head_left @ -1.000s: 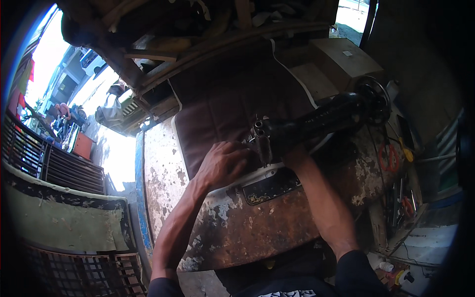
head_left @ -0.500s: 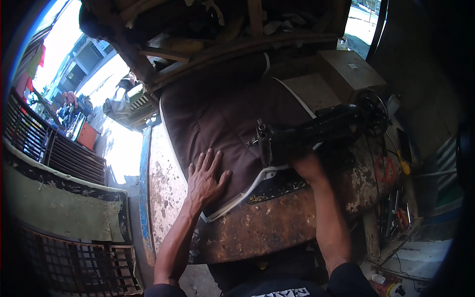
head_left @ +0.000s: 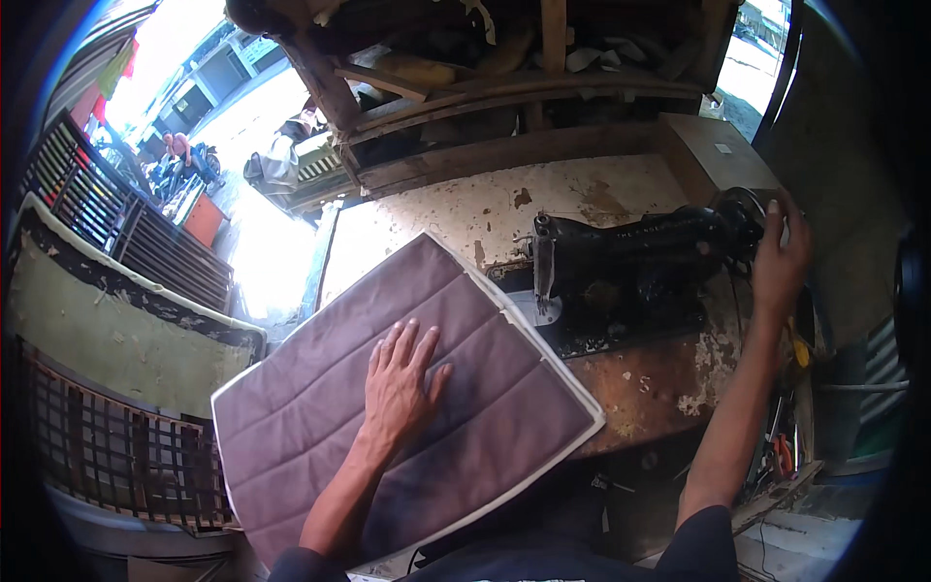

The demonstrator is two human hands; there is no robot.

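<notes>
Small sewing workshop open to a sunlit street (head_left: 267,228), black sewing machine (head_left: 630,241) on a paint-chipped table (head_left: 427,206), white-edged brown quilted panel (head_left: 485,383)

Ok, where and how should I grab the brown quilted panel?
Probably pinch the brown quilted panel by its white-trimmed near edge, coming from your body's side, gripping above and below. It is flat and sheet-like, and that edge seems to overhang the table, leaving room underneath. Your left hand lies flat on top, not gripping.

There are two hands (head_left: 396,383) (head_left: 784,254) — plus one quilted panel (head_left: 475,393), one sewing machine (head_left: 640,238).
</notes>
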